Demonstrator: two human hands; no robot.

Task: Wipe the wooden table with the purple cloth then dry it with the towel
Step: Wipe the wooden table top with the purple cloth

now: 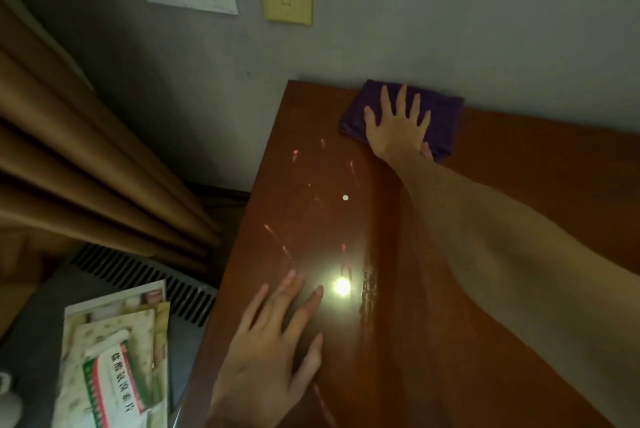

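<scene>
Purple cloth [408,116] lies under the flat, spread right hand [398,124]; left hand [273,351] rests spread on the wooden table [433,323].

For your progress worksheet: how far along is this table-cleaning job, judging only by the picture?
Done: wet streaks show part of the wooden table wiped. In hand: the right hand presses the purple cloth at the far edge; the left hand rests flat. Left: drying; no towel visible.
</scene>
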